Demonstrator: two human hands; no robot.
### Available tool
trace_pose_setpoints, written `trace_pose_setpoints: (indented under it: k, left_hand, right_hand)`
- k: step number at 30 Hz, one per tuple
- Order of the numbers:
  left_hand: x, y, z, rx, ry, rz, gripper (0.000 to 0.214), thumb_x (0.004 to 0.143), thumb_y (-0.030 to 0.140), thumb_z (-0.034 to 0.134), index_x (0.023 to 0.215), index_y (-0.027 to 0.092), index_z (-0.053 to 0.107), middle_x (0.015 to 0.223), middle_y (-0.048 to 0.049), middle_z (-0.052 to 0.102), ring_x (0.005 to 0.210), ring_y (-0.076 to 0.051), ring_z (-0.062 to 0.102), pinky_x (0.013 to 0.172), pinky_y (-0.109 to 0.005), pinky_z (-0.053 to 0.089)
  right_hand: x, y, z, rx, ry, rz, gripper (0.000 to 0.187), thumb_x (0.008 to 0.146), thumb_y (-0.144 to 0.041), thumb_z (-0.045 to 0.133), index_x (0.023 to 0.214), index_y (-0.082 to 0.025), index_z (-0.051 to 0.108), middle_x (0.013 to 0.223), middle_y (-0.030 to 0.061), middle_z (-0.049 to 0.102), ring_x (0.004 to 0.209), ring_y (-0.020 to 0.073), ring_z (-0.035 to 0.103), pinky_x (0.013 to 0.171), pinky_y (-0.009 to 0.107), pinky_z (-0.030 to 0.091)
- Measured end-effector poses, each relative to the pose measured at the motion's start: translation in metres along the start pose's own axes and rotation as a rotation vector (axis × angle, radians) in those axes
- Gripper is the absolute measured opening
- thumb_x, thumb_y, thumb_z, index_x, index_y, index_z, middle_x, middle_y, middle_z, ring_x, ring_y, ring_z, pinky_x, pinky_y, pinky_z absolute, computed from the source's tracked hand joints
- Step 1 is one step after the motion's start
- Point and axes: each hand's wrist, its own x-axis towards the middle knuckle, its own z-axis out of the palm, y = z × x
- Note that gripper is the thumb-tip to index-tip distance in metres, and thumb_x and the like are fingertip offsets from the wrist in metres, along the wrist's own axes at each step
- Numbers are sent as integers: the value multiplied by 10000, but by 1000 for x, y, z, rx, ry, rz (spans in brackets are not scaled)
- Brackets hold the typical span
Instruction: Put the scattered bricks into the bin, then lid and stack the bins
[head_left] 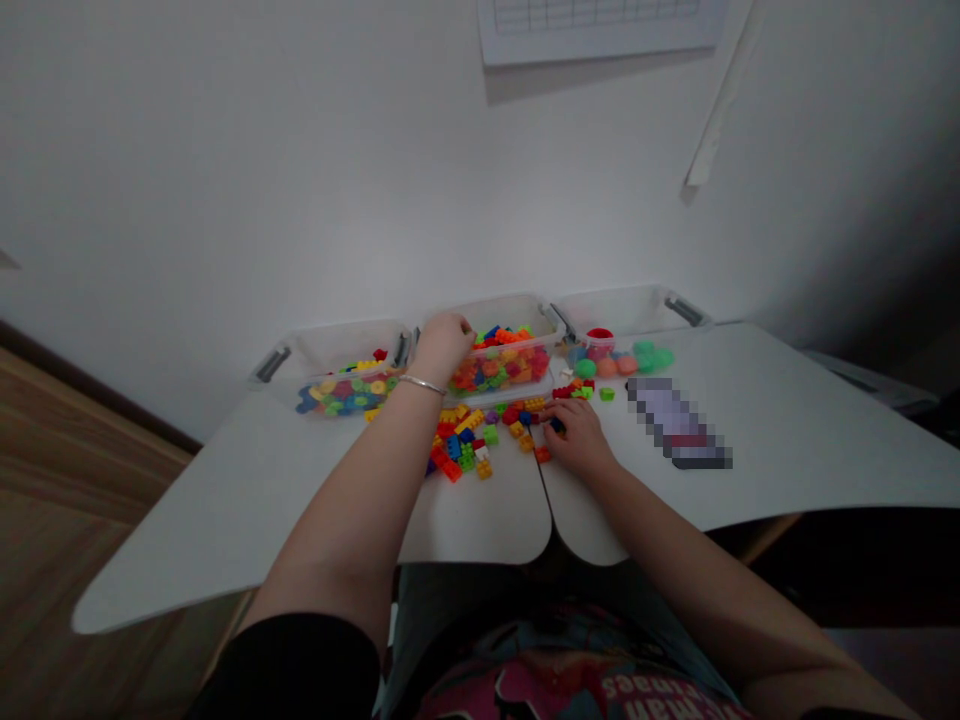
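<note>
Left hand (448, 342) over left end of middle bin (517, 312), fingers bent; grip hidden, cannot tell. Right hand (579, 436) low, fingers curled at right end of loose bricks (466, 457); hold unclear. Bricks lie between bin and tabletop's near edge, white tabletop (480, 525) showing before edge. Pixelated object (675, 420) rightward, apart.

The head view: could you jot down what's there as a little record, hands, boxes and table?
Left hand: over the middle box; grip hidden
Right hand: at the loose bricks; grip unclear
Middle box: many coloured bricks
Left box: coloured pieces
Right box: green and orange pieces, one red piece
White table: loose bricks before the middle box; pixelated object at right
</note>
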Motion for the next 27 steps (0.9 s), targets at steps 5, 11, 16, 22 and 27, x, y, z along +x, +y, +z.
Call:
trace_pose_setpoints:
  k: [5,11,16,22,27]
  left_hand:
    - [3,1,2,21,-10,-51,134,755,174,582,757,189,714,753,-94,693,803,-238,647,817,-356,518]
    - [-28,14,-8,-48,263,139,326,900,235,454,1175,175,618,1136,-124,638,1061,-255,571,944,-396,450]
    - [-80,39,1,13,242,446,244,899,224,467,1033,189,668,1091,-114,629,1065,-267,529,948,-426,418]
    - [-126,39,21,84,-10,523,207,874,241,537,1032,205,665,1128,-94,606,1017,-241,550,876,-372,467]
    - [-139,17,19,152,-181,260,210,820,312,653,1003,213,680,1015,-90,626,995,-257,571,846,-367,481]
  right_hand:
    - [0,0,1,-8,4,-8,170,784,-187,563,854,-221,713,1031,74,686,1051,255,560,964,450,418]
    - [1,-2,0,-7,-7,4,161,770,-184,575,853,-215,709,1043,74,686,1055,255,557,957,446,422]
    - [0,-4,-2,-20,22,-23,150,786,-190,568,845,-212,704,1021,75,689,1023,252,568,944,435,434]
    - [-1,-3,0,-25,20,-10,153,775,-190,580,855,-214,707,1039,76,688,1038,254,565,959,440,427]
    - [-2,-3,1,-14,23,-2,156,777,-198,575,852,-221,710,1056,80,680,1054,261,558,967,455,419]
